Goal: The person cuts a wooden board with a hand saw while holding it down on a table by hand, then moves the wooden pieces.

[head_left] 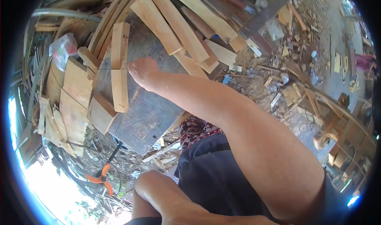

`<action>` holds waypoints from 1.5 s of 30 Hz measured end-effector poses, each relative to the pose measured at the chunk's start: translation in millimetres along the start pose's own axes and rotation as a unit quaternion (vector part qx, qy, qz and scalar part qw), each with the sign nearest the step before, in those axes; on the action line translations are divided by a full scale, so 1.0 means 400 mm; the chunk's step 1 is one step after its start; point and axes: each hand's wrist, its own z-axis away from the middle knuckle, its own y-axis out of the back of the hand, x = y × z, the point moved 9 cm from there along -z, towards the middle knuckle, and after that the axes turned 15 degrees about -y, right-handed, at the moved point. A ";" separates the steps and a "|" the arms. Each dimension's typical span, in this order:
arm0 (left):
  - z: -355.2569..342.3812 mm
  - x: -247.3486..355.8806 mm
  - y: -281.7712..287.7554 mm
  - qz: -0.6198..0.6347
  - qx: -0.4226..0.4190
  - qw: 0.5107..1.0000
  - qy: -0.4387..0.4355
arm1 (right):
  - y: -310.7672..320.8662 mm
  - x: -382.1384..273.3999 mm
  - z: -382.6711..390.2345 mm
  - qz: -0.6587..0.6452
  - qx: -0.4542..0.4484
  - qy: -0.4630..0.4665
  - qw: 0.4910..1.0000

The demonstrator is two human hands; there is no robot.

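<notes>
My right hand (143, 72) is at the middle of the dark metal tabletop (147, 118), its fingers curled just right of a pale timber length (120, 90); what they grip, if anything, is hidden. A second, similar timber piece (120, 42) sits end to end with it, and a thin dark line crosses at their meeting. My left hand cannot be made out; bare skin and dark clothing fill the lower middle.
Long curved boards (178, 26) are piled behind the table, with more boards (71, 94) at left beside a clear plastic bag (62, 48). An orange-bladed fan (103, 179) stands at lower left. Wood scraps (278, 98) litter the ground at right, near wooden pieces (333, 134).
</notes>
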 end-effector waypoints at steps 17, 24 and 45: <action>-0.049 -0.004 -0.147 0.320 -0.316 0.892 0.050 | -0.001 0.026 0.014 -0.066 0.045 -0.025 0.997; -0.067 -0.034 -0.100 0.046 -0.563 0.823 0.063 | 0.002 0.019 0.010 -0.080 0.058 0.022 0.995; -0.081 -0.004 0.058 -0.104 -0.358 0.926 0.062 | -0.041 0.023 0.020 -0.099 0.125 0.066 0.985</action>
